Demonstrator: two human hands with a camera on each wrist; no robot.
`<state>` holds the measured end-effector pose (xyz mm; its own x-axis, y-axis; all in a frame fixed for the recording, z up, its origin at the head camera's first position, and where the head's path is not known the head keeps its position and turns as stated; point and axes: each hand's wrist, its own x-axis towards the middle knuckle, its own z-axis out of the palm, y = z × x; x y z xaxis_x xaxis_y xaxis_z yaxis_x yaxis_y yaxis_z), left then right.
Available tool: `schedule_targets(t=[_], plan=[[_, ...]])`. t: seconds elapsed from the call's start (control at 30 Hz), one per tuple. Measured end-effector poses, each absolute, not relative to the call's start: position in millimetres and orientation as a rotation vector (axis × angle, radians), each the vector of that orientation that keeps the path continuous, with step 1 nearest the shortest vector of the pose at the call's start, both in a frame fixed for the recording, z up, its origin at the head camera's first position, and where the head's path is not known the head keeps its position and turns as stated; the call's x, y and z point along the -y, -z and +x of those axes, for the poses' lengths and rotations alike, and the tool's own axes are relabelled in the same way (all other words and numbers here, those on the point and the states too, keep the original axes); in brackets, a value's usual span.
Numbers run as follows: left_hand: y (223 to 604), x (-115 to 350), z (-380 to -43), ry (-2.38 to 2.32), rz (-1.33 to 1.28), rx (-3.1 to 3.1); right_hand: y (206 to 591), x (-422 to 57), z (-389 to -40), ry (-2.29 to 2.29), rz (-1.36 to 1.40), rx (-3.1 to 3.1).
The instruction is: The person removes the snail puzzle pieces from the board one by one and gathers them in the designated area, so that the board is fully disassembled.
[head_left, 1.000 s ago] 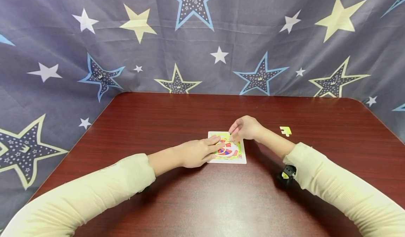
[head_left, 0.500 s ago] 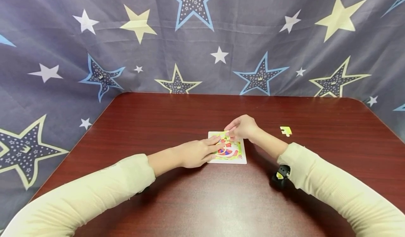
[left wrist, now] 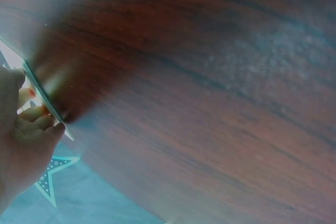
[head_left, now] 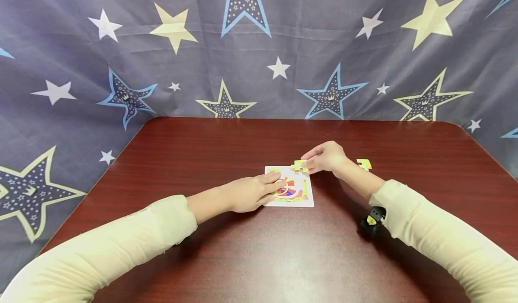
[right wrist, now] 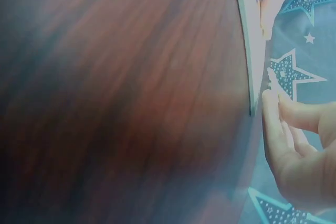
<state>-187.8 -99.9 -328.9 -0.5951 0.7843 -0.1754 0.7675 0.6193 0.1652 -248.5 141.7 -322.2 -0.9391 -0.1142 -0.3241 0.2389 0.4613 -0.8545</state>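
Note:
A square puzzle board point(head_left: 308, 197) with a white border and a colourful picture lies on the table in the head view. My left hand point(head_left: 251, 193) rests on its left side with the fingers straight across the picture. Over the board's far right corner, my right hand point(head_left: 327, 157) pinches a yellow-green puzzle piece point(head_left: 300, 165) between thumb and fingers. In the right wrist view the piece point(right wrist: 274, 80) shows edge-on at the fingertips, raised off the board point(right wrist: 251, 51). White backing shows in the board's upper part, below the held piece.
A second yellow-green puzzle piece point(head_left: 364, 164) lies on the dark red wooden table point(head_left: 226, 145) to the right, behind the right forearm. A grey curtain with stars point(head_left: 259, 55) hangs right behind the table's far edge.
My right hand has lifted the puzzle piece out of the board's upper part and moved it a little right. My left hand keeps its place on the board.

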Motion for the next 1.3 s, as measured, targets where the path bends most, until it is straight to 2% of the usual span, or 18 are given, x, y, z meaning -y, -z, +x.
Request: schedule_targets(t=[0.83,1.1,1.3], plan=[[326.1,101.6,-186.5,-0.075,1.319,-2.624,322.6,-203.8,-262.2,1.499,0.138,-2.378],[332.1,101.6,-187.2,-0.112,1.325,-2.638,314.8,-217.7,-261.7,1.263,0.017,-2.558],[331.5,101.8,-187.1,-0.108,1.338,-2.639,312.3,-224.1,-261.1,0.797,-0.123,-2.865]])
